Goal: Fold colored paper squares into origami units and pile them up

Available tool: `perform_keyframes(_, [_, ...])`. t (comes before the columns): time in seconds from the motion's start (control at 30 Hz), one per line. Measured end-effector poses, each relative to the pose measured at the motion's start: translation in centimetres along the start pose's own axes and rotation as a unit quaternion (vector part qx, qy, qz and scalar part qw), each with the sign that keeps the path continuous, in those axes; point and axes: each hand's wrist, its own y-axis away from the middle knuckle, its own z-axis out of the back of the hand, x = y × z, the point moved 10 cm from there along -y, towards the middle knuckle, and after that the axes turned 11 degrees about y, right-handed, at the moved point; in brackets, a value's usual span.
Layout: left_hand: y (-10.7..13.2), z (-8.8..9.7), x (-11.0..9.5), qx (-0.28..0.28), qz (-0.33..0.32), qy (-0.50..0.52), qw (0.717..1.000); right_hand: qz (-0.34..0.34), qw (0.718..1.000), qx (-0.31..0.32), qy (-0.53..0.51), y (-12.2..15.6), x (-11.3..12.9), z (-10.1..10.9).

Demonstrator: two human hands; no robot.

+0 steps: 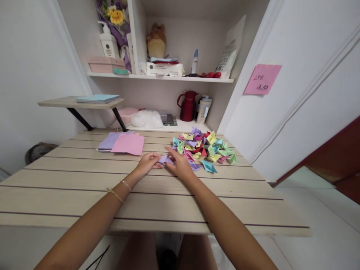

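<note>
My left hand [148,161] and my right hand [180,165] rest on the wooden table [84,187], both pinching a small folded lilac paper piece [165,160] between them. The fingers of each hand are closed on the paper's edges. Just right of my right hand lies a pile of several folded paper boats [206,147] in yellow, green, blue, pink and purple. A single blue boat [209,166] sits nearest the table's front side of that pile. To the left, a stack of flat pink and lilac paper sheets [122,143] lies on the table.
A small side shelf [70,101] holds light blue sheets. Behind the table stand a red kettle [188,105], a white cup [204,109] and a pink box [128,114]. An upper shelf [160,77] carries bottles and boxes. A pink sticky note [262,78] hangs on the right wall.
</note>
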Motion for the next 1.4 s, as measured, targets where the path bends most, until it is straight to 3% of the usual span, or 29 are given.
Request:
perform_keyframes(0.1, [0.0, 0.1, 0.0, -0.008, -0.002, -0.005, 1.0, 0.063, 0.992, 0.015, 0.111, 0.1, 1.6, 0.1])
perform_keyframes(0.23, [0.0, 0.4, 0.0, -0.023, -0.007, -0.009, 1.0, 0.093, 0.979, 0.013, 0.178, 0.2, 2.4, 0.0])
perform_keyframes(0.57, [0.0, 1.1, -0.4, -0.054, -0.034, -0.024, 0.998, 0.118, 0.986, 0.042, 0.111, 0.4, 2.7, -0.9])
perform_keyframes(0.77, [0.1, 1.0, -0.7, -0.057, -0.038, -0.017, 0.997, 0.117, 0.979, 0.065, 0.152, 0.4, 2.7, -1.6])
perform_keyframes(0.97, [0.5, -1.0, -0.7, 0.011, -0.04, 0.005, 0.999, 0.073, 0.977, 0.076, 0.188, 0.4, 2.1, -1.8])
perform_keyframes(1.4, [0.5, -1.6, -0.7, 0.029, -0.081, -0.011, 0.996, 0.013, 0.989, 0.045, 0.141, 0.2, 1.2, -1.3])
